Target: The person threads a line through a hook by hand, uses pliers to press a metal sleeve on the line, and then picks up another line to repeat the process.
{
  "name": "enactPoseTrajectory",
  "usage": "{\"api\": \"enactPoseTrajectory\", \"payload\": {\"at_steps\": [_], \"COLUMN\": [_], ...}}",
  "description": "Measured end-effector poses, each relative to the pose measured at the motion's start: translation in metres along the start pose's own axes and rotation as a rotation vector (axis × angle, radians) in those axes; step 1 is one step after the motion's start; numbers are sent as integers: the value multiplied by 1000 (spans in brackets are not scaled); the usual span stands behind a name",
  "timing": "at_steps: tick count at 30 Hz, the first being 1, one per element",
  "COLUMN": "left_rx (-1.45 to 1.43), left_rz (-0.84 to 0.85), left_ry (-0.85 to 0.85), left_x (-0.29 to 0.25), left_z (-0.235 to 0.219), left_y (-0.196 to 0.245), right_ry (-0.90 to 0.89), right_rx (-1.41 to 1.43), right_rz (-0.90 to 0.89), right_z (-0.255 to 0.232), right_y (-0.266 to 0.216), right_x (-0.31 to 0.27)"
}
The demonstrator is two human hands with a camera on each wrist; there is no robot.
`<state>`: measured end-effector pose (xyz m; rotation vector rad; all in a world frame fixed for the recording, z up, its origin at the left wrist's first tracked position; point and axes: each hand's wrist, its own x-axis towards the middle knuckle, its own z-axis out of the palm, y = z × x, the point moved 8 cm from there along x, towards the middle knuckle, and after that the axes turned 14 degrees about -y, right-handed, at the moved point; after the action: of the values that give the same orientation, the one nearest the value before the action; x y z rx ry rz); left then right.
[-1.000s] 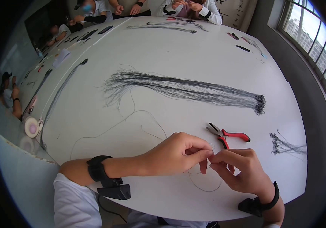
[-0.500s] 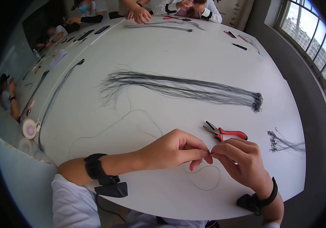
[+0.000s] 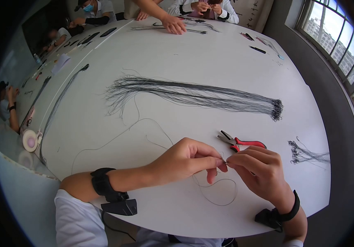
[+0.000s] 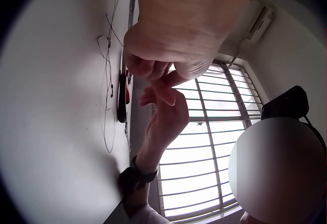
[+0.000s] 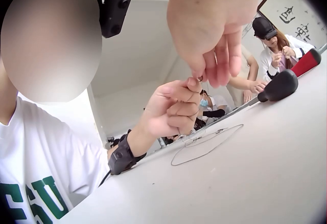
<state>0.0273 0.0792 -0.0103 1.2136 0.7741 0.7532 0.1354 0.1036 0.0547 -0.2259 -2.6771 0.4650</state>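
Over the near part of the table, my left hand (image 3: 187,162) pinches a thin wire (image 3: 222,204) between thumb and forefinger. My right hand (image 3: 261,171) meets it there, thumb and fingertips pinching the same wire right at the left fingertips. Below the hands the wire makes a loose loop, and a long length trails left across the table. In the right wrist view, a small dark bit (image 5: 200,79) shows at the meeting fingertips; the finger pads partly hide it. Red-and-black-handled pliers (image 3: 249,143) lie just beyond my right hand, jaws spread.
A long bundle of dark wires (image 3: 193,92) with curled ends lies across the middle of the white table (image 3: 177,222). A smaller bundle (image 3: 307,153) is at the right edge. At left are a white round object (image 3: 30,140) and more strands. Other people sit or stand around the far side.
My two hands stay together, the fingertips shifting slightly as they work the wire, and the loop below has changed shape. Across the table, a person's hand has reached onto the far strands.
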Motion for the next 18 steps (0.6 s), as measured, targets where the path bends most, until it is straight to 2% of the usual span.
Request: {"api": "enactPoseTrajectory", "payload": {"at_steps": [2, 4, 5, 7, 8, 10, 14, 18], "left_rx": [6, 76, 75, 93, 93, 109, 114, 125], "left_rz": [41, 124, 124, 162, 163, 193, 177, 168], "left_ry": [22, 143, 142, 280, 279, 329, 357, 373], "left_x": [0, -3, -3, -8, -8, -9, -10, -11], "left_z": [-2, -12, -13, -25, -26, -31, -33, -35], "left_y": [-1, 2, 2, 5, 3, 4, 3, 3], "right_ry": [-6, 10, 9, -30, -30, -192, -217, -238], "right_rx": [-4, -21, -22, -371, -372, -315, -296, -242], "right_rz": [14, 238, 240, 499, 499, 648, 656, 562], "right_z": [1, 0, 0, -4, -4, 9, 11, 16], "right_y": [0, 17, 17, 28, 30, 49, 49, 45], "right_x": [0, -5, -6, -12, -15, -27, -27, -22]}}
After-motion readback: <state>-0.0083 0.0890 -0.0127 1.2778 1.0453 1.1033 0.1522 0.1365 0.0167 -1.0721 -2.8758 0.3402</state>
